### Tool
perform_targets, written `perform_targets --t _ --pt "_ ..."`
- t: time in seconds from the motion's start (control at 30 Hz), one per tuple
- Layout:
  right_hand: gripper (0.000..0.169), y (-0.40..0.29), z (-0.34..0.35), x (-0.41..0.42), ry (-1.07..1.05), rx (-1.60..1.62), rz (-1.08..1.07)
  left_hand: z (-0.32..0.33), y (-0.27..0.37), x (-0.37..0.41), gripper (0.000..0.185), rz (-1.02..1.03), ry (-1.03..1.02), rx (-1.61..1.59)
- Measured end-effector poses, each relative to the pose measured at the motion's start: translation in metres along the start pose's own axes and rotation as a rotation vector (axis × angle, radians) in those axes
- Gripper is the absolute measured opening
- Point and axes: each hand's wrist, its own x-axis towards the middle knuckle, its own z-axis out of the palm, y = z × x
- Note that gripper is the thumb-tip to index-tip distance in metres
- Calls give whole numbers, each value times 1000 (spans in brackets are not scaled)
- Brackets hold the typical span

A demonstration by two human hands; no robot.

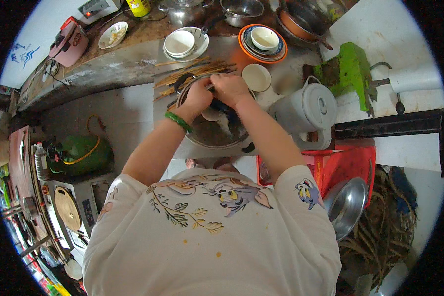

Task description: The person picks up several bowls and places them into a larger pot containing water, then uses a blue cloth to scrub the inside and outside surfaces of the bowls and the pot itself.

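Observation:
A wide metal pot (219, 140) with black side handles stands before me with murky liquid in it. My left hand (198, 97), below a green bangle (178, 122), is over its far left part with the fingers curled. Beside it, my right hand (230, 88) is also curled, and the fingertips of both hands meet near the far rim. What they pinch is hidden by the fingers. Under the hands a dark thing (224, 107) and a pale rounded thing (211, 114) show in the pot; I cannot tell what they are.
Thin sticks (192, 74) lie behind the pot. Stacked white bowls (179, 43), an orange-rimmed stack (264, 40) and a single bowl (256, 77) stand beyond. To the right are a lidded grey pitcher (303, 111), a green machine (346, 72) and a red crate (349, 162).

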Motion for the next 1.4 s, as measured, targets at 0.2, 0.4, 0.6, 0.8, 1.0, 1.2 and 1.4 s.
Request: perform_targets --t 0.2,0.4,0.6,0.8,1.0,1.2,1.4 --pt "36 1 58 -24 164 815 817 11 8 -8 50 63 298 -436" --pt "39 10 104 -35 124 1124 850 9 7 -24 50 69 193 -645" --pt "21 -12 -3 -15 -34 110 -10 -8 -5 5 36 -153 -236 -120" --pt "31 -3 14 -16 183 407 370 2 -2 -8 44 3 154 -283" --pt "59 -27 84 -34 304 1923 1079 18 13 -26 55 77 389 -659" --pt "34 -3 30 -34 -69 414 315 -11 -5 -12 42 -181 -146 -381" --pt "28 -3 9 -11 40 139 -101 -1 -27 7 36 -72 -69 90"
